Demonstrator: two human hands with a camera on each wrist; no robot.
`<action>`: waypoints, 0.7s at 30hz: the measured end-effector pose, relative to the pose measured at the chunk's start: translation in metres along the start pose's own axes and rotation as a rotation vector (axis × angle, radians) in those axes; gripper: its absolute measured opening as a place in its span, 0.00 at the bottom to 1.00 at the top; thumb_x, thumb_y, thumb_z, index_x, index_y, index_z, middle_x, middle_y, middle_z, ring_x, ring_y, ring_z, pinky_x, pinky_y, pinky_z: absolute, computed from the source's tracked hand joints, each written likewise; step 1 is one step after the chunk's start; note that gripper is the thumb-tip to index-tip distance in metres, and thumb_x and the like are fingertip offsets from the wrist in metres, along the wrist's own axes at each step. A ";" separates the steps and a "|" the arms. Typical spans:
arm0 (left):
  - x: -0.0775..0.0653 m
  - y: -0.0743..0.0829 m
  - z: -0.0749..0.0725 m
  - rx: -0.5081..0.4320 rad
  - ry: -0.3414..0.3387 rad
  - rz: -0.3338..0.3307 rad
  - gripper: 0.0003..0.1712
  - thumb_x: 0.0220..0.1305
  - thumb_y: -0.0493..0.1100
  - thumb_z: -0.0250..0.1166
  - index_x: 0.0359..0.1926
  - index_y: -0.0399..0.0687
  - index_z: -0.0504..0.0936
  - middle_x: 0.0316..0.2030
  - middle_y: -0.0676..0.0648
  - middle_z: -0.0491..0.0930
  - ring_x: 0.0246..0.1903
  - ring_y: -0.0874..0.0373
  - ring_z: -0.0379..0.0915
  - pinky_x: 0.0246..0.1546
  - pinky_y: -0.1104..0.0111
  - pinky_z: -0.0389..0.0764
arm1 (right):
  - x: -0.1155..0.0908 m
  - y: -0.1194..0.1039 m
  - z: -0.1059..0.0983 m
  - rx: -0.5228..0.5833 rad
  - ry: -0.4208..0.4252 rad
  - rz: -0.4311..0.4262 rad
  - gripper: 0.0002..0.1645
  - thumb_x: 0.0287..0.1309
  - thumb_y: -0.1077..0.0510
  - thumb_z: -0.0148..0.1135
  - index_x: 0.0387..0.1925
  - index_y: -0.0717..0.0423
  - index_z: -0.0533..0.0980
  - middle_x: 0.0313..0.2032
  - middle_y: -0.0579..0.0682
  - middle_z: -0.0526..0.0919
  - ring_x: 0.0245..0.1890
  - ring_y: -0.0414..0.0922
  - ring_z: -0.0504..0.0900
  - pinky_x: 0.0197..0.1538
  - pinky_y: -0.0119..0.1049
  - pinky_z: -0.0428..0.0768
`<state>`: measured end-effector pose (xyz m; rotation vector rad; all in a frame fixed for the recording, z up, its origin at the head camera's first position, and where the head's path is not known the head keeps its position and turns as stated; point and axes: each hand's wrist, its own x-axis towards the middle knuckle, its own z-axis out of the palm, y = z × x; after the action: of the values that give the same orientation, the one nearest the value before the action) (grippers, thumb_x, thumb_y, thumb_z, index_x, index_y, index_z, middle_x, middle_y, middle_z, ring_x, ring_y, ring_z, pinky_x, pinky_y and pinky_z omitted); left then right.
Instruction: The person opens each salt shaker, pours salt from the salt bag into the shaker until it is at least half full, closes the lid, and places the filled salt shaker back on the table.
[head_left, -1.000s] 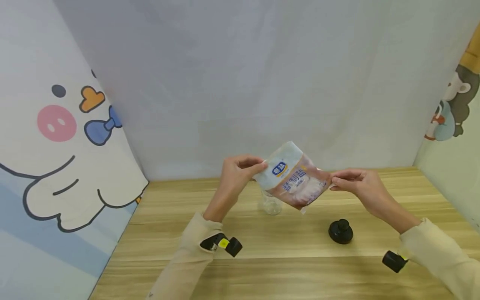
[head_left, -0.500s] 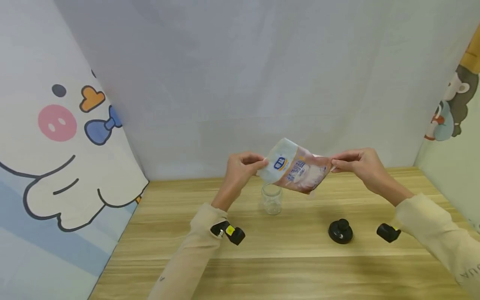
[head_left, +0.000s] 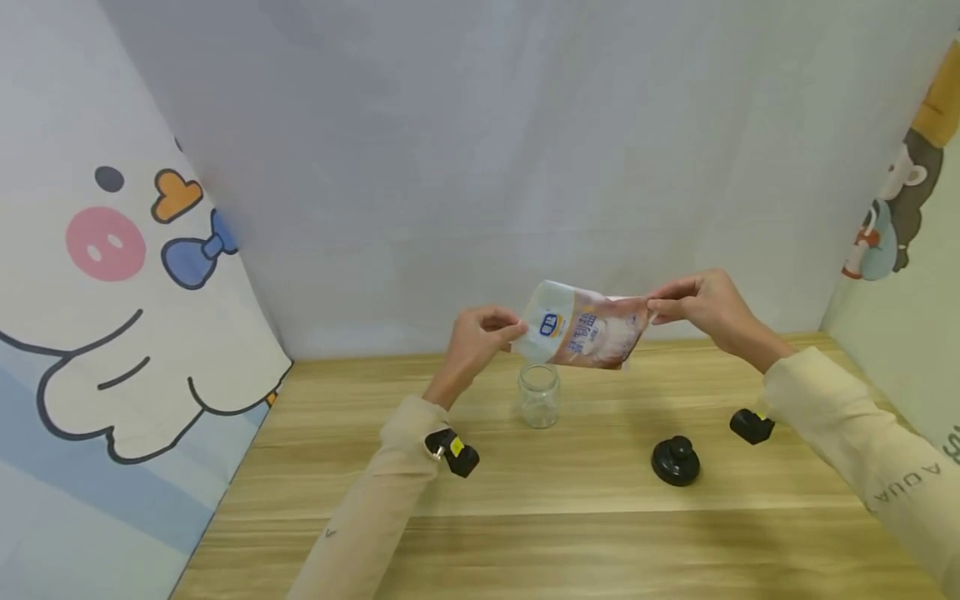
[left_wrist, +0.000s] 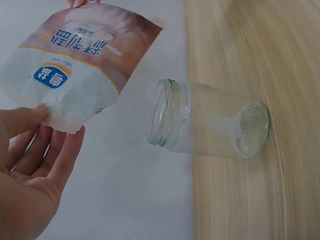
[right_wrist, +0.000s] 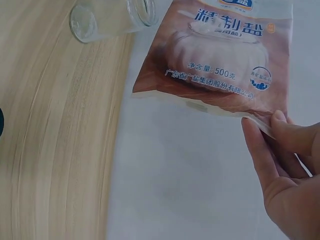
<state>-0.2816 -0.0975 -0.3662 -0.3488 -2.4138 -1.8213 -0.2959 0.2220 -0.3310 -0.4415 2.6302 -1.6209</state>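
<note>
A salt packet (head_left: 592,329), pale blue at the top and brown-pink below, is held tilted above the table between both hands. My left hand (head_left: 480,340) pinches its pale top end; the edge there looks torn in the left wrist view. At the bottom corner, my right hand (head_left: 708,307) pinches the packet between thumb and fingers. Beneath the packet's top end, a clear glass jar (head_left: 539,400) stands upright and uncovered on the table. Some white stuff shows at the jar's base (left_wrist: 252,129) in the left wrist view.
A round black lid with a knob (head_left: 677,460) lies on the wooden table (head_left: 570,542), right of the jar and nearer to me. A pale grey backdrop (head_left: 465,183) rises behind the table, with cartoon-printed panels (head_left: 112,333) at the sides.
My right hand has risen and shifted slightly left, lifting the packet's bottom end. The packet now lies more level, and the jar shows fully below it. My left hand has moved only a little.
</note>
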 end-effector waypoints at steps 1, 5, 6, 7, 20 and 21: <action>0.001 -0.001 0.000 0.001 -0.003 -0.002 0.08 0.57 0.38 0.69 0.34 0.36 0.82 0.33 0.42 0.83 0.32 0.54 0.79 0.32 0.65 0.86 | 0.001 -0.001 0.000 -0.013 -0.001 0.002 0.20 0.62 0.57 0.61 0.47 0.71 0.77 0.38 0.54 0.85 0.33 0.43 0.85 0.51 0.44 0.82; 0.003 -0.006 0.000 -0.016 -0.016 -0.015 0.07 0.57 0.37 0.69 0.34 0.35 0.82 0.33 0.42 0.82 0.33 0.53 0.79 0.34 0.65 0.86 | 0.006 -0.004 0.000 -0.059 0.000 -0.005 0.18 0.63 0.58 0.60 0.47 0.71 0.77 0.40 0.59 0.83 0.33 0.42 0.85 0.52 0.51 0.80; 0.003 -0.007 0.000 -0.023 -0.019 -0.019 0.07 0.57 0.36 0.68 0.34 0.35 0.82 0.33 0.42 0.82 0.33 0.53 0.79 0.34 0.65 0.86 | 0.007 -0.005 0.000 -0.069 0.004 -0.009 0.18 0.63 0.59 0.60 0.47 0.71 0.77 0.41 0.59 0.83 0.33 0.42 0.85 0.52 0.52 0.80; 0.003 -0.008 0.000 -0.026 -0.019 -0.022 0.07 0.57 0.36 0.68 0.34 0.35 0.81 0.33 0.42 0.82 0.33 0.53 0.79 0.34 0.65 0.86 | 0.008 -0.006 0.000 -0.079 0.012 -0.010 0.17 0.63 0.60 0.60 0.46 0.71 0.78 0.40 0.60 0.83 0.32 0.43 0.85 0.52 0.52 0.80; 0.002 -0.023 -0.002 -0.071 -0.033 -0.015 0.07 0.58 0.34 0.67 0.34 0.33 0.80 0.33 0.40 0.81 0.34 0.52 0.79 0.37 0.62 0.87 | 0.014 -0.012 0.008 -0.108 0.003 -0.080 0.13 0.62 0.64 0.60 0.43 0.73 0.78 0.40 0.66 0.81 0.31 0.48 0.84 0.37 0.32 0.86; 0.002 -0.025 -0.002 -0.072 -0.038 -0.014 0.07 0.58 0.34 0.67 0.35 0.32 0.80 0.33 0.40 0.81 0.34 0.52 0.79 0.37 0.62 0.86 | 0.014 -0.012 0.008 -0.106 0.005 -0.082 0.13 0.61 0.65 0.60 0.43 0.73 0.78 0.40 0.65 0.82 0.31 0.48 0.84 0.36 0.32 0.86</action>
<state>-0.2893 -0.1056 -0.3885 -0.3761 -2.3851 -1.9292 -0.3056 0.2062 -0.3219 -0.5573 2.7460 -1.5102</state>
